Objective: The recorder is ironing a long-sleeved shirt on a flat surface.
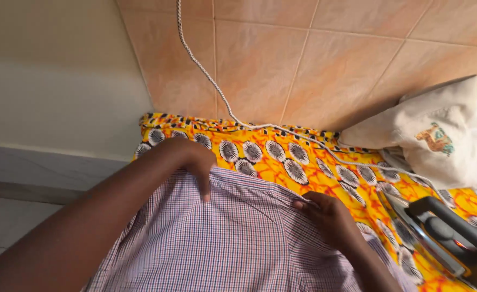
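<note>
Two hands on a checked shirt, lower centre of frame.

Left hand lies curled over the shirt's top edge, fingers bent down and pressing the cloth; whether it pinches a fold, cannot tell. Right hand has fingertips closed on the same edge, centre-right. Shirt lies on an orange-yellow patterned cloth spread on a tiled floor. Iron rests at lower right, its braided cord running to top of frame. Cream bag at right edge.

Two bare forearms — no sleeves, no rings on left hand or right hand.
</note>
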